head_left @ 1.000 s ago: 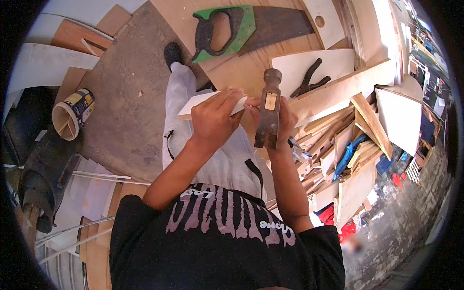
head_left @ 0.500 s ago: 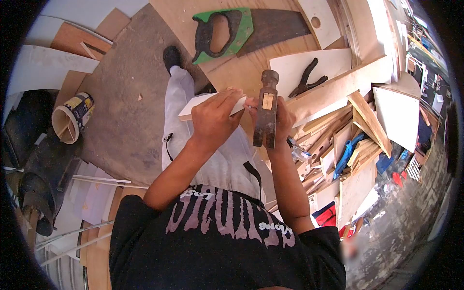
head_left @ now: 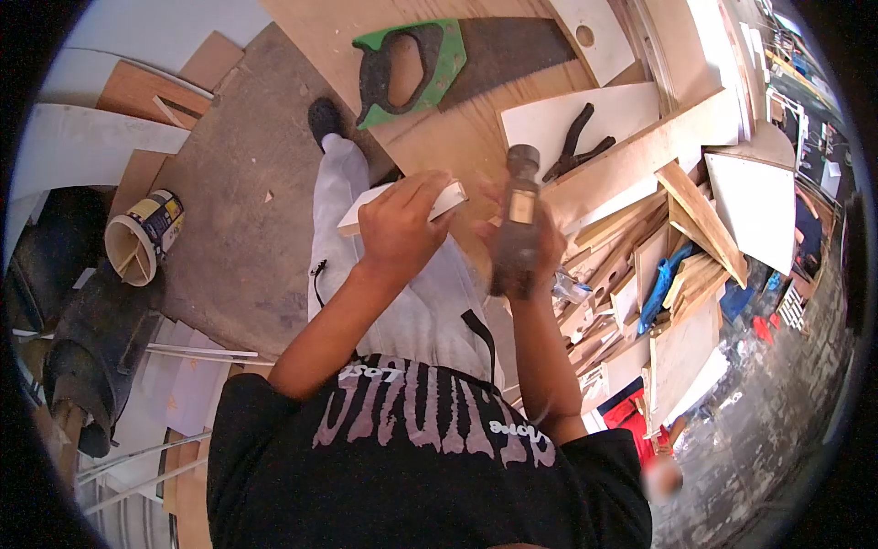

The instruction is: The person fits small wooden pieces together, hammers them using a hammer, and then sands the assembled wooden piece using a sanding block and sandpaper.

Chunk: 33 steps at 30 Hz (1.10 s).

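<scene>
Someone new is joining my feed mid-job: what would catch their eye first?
Probably the hammer, slightly blurred and near the picture's middle in the right hand, with the left hand gripping a white board beside it. Next, the green-handled saw lying at the top, then the jumbled wood scraps on the right.

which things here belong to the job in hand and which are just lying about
In hand, so likely part of the job:
- white-faced board, in the left hand
- hammer, in the right hand

Apparently just lying about:
- green-handled saw
- pliers
- tub
- wood offcuts
</scene>
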Available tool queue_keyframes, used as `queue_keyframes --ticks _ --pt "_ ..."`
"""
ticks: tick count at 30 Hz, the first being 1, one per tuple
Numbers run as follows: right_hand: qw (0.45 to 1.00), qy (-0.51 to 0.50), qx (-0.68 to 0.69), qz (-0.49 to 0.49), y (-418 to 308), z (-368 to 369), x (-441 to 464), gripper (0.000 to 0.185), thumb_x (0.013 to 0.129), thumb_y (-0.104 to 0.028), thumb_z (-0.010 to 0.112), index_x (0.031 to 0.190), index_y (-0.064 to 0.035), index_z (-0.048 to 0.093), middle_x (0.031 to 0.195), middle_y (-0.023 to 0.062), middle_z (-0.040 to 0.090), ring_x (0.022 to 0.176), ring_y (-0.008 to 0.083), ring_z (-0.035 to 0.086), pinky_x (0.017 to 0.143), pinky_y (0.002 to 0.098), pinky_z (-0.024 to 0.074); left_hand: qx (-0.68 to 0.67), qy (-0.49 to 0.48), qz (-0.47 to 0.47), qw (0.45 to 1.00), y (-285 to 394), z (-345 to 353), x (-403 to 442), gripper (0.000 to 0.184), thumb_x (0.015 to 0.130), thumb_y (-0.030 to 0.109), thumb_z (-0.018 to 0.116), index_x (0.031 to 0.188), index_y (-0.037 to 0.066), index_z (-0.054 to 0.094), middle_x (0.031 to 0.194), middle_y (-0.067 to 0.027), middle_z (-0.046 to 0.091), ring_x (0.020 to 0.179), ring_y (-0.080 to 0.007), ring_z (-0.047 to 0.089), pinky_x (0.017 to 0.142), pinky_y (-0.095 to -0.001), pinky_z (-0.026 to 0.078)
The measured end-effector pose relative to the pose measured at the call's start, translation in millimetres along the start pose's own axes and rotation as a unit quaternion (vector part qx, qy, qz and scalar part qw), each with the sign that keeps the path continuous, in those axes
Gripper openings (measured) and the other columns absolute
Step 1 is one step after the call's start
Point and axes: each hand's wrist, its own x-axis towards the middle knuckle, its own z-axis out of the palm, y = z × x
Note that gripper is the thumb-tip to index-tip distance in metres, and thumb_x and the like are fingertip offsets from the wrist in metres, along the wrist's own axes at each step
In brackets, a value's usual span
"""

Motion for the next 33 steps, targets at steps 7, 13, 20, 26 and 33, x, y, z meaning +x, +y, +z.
queue_keyframes --ticks 7,13,20,26,33 --pt "0.944 -0.058 0.281 0.163 -49.4 -44.9 -26.4 0.042 0.109 -0.037 0.056 0.127 0.0008 0.059 0.085 0.0064 0.062 0.066 0.0106 0.054 0.058 0.0246 0.0427 0.011 0.014 0.002 1.0 -0.4 3.8 2.2 0.045 0.073 0.022 0.093 0.113 0.01 0.076 0.112 -0.0097 0.079 0.098 -0.0261 0.078 0.084 -0.038 0.062" --pt "0.998 -0.066 0.019 0.005 -58.7 -42.5 -34.5 0.019 0.102 -0.014 0.066 0.111 0.0009 0.072 0.111 0.0248 0.073 0.101 0.0395 0.072 0.086 0.0467 0.0562 0.0 0.015 0.004 1.0 0.4 3.0 -0.2 0.042 0.073 0.019 0.092 0.112 0.01 0.077 0.113 -0.0106 0.079 0.098 -0.0267 0.078 0.084 -0.0381 0.062" --pt "0.996 -0.048 -0.02 -0.075 -62.9 -36.2 -28.4 0.016 0.1 -0.008 0.067 0.109 0.0036 0.071 0.102 0.0226 0.074 0.087 0.0411 0.073 0.078 0.0471 0.0581 -0.004 0.022 -0.008 1.0 1.6 4.2 0.3 0.041 0.072 0.014 0.09 0.111 0.01 0.077 0.11 -0.0102 0.08 0.099 -0.0263 0.078 0.085 -0.0376 0.062" --pt "0.993 -0.049 -0.014 -0.111 -62.4 -36.7 -20.7 0.016 0.1 -0.009 0.067 0.11 0.0026 0.071 0.103 0.0228 0.074 0.09 0.042 0.073 0.079 0.0469 0.058 -0.029 0.031 -0.027 0.999 8.0 1.7 1.3 0.037 0.072 0.015 0.089 0.106 0.009 0.077 0.107 -0.0091 0.079 0.097 -0.0269 0.077 0.085 -0.0396 0.061" --pt "0.997 -0.055 0.02 -0.046 -65.3 -32.9 -23.6 0.017 0.102 -0.013 0.067 0.109 0.0008 0.072 0.101 0.022 0.074 0.089 0.041 0.073 0.078 0.0476 0.0572 0.051 -0.006 -0.041 0.998 20.3 -6.1 8.0 0.037 0.073 0.014 0.088 0.108 0.012 0.079 0.113 -0.0081 0.079 0.102 -0.0265 0.077 0.092 -0.0442 0.059"
